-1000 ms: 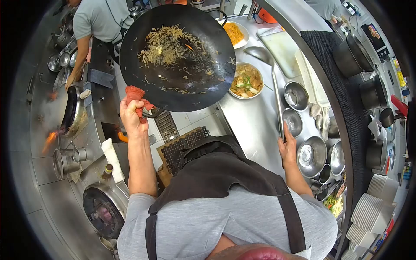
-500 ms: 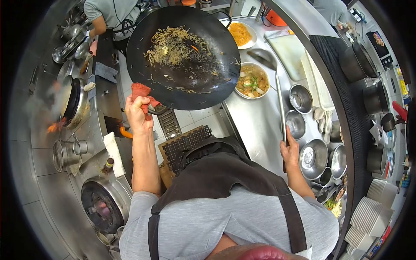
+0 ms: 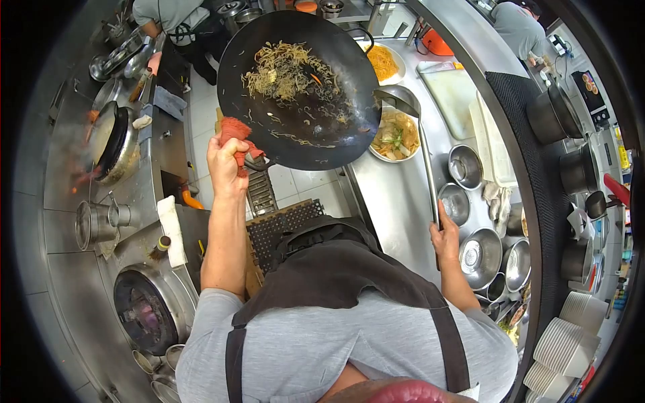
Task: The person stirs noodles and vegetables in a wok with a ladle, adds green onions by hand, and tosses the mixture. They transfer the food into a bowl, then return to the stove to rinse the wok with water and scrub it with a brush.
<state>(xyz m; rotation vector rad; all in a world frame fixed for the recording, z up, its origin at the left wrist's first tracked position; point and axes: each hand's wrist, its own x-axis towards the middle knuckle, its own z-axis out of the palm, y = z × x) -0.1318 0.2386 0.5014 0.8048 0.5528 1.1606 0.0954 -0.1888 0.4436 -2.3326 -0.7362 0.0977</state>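
My left hand (image 3: 227, 164) grips the wok's near handle through a folded red cloth (image 3: 236, 134). Raised off the stove, the large black wok (image 3: 295, 134) tilts toward the counter, with thin brown noodles (image 3: 285, 70) and a few orange shreds inside. My right hand (image 3: 445, 236) is closed around the long handle of a ladle (image 3: 428, 161). The ladle's head is at the wok's right rim, above a white bowl of noodles and vegetables (image 3: 395, 138). Behind it, a white plate (image 3: 402, 72) carries orange noodles.
Several steel bowls (image 3: 481, 258) line the counter's right side, near a cutting board (image 3: 447, 101) and a cloth (image 3: 497, 200). At left are burners, one under a second wok (image 3: 111, 144) with flame beside it. Co-workers (image 3: 176, 20) stand at far left and far right (image 3: 519, 30).
The wok has shifted slightly right, closer to the white bowl. The ladle's head has turned and now meets the wok's rim, while my right hand has moved slightly nearer my body.
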